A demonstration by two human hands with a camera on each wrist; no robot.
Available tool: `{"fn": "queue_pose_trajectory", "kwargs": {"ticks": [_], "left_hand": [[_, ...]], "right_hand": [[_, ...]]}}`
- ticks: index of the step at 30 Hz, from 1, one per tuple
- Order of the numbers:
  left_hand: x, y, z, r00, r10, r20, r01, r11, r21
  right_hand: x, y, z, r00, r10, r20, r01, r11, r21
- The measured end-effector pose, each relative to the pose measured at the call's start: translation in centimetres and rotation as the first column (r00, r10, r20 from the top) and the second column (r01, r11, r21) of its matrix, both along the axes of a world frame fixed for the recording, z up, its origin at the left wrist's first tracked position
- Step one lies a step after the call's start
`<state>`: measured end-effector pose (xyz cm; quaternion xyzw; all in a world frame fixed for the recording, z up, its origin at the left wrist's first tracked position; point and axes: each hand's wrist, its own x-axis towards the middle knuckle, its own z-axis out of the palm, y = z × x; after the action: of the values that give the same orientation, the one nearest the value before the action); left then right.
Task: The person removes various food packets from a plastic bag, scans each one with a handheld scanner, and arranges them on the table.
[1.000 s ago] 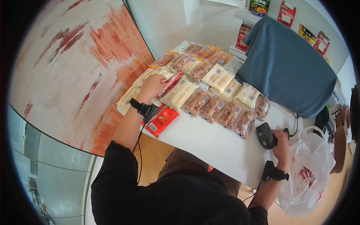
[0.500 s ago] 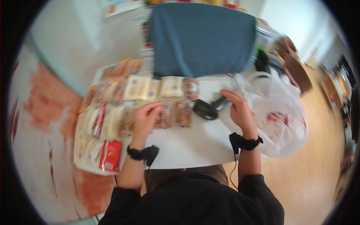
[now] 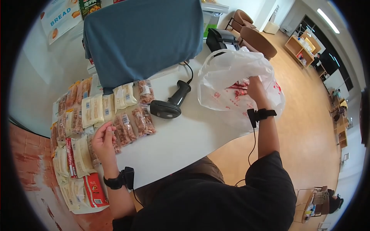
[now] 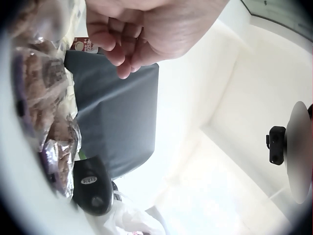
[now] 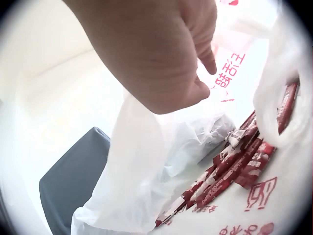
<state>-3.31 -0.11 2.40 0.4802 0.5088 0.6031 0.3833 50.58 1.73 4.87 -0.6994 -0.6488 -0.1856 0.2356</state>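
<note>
My left hand (image 3: 103,141) hovers over a row of clear packs of brown, shredded-looking food (image 3: 125,129). Its fingers are loosely curled and hold nothing, as the left wrist view shows too. At the right, my right hand (image 3: 256,90) reaches into the mouth of a white plastic bag (image 3: 219,102) with red print. Inside lie several slim red packets (image 5: 220,178). In the right wrist view the hand's fingertips (image 5: 210,64) point down within the bag, apart from the packets; part of the hand is hidden behind the wrist. A black barcode scanner (image 3: 169,104) lies between the hands.
Cream-coloured packs (image 3: 92,109), more brown packs and a red pack (image 3: 95,189) crowd the left of the white table (image 3: 181,134). A blue-grey cloth (image 3: 142,42) covers a large object behind. The scanner's cable (image 3: 190,71) runs back. A black device (image 3: 221,40) stands behind the bag.
My right hand has left the scanner and moved right into the bag. My left hand has lifted off the packs at the left and moved over the brown packs. The view has turned right.
</note>
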Motion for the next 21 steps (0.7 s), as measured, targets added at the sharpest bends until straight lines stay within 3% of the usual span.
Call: {"fn": "queue_pose_trajectory", "kwargs": {"ticks": [3, 6, 10, 13, 16, 17, 19, 21], "left_hand": [[-0.1, 0.1, 0.0, 1.0, 0.011, -0.002, -0.011, 1.0, 0.004], [0.0, -0.1, -0.1, 1.0, -0.001, -0.015, 0.001, 1.0, 0.013], [-0.1, -0.1, -0.1, 1.0, -0.01, 0.014, 0.01, 1.0, 0.02], [0.0, -0.2, 0.0, 1.0, -0.019, -0.001, 0.019, 0.999, 0.037], [0.6, -0.6, 0.6, 1.0, -0.005, 0.003, 0.005, 1.0, -0.012], [0.8, -0.6, 0.6, 0.999, -0.038, 0.025, 0.038, 0.999, -0.015], [1.3, -0.5, 0.2, 0.993, -0.1, 0.062, 0.101, 0.995, -0.021], [2.4, -0.7, 1.0, 0.976, -0.208, 0.067, 0.211, 0.977, -0.033]], "right_hand": [[-2.1, 0.1, 2.3, 0.978, -0.192, -0.077, 0.139, 0.886, -0.443], [-0.7, 1.1, -1.7, 0.993, -0.007, 0.115, 0.084, 0.729, -0.679], [-2.2, 0.5, -2.8, 0.995, 0.004, 0.104, 0.042, 0.896, -0.441], [-3.1, 0.2, -0.9, 0.999, 0.053, 0.008, -0.044, 0.895, -0.444], [-5.3, -0.2, 3.2, 0.952, 0.286, -0.109, -0.305, 0.918, -0.255], [-6.8, -0.7, 5.1, 0.943, 0.258, -0.211, -0.298, 0.936, -0.188], [-10.3, -1.5, 8.7, 0.882, 0.218, -0.419, -0.266, 0.962, -0.059], [-12.5, -0.9, 10.2, 0.673, 0.326, -0.664, -0.367, 0.927, 0.083]]}}
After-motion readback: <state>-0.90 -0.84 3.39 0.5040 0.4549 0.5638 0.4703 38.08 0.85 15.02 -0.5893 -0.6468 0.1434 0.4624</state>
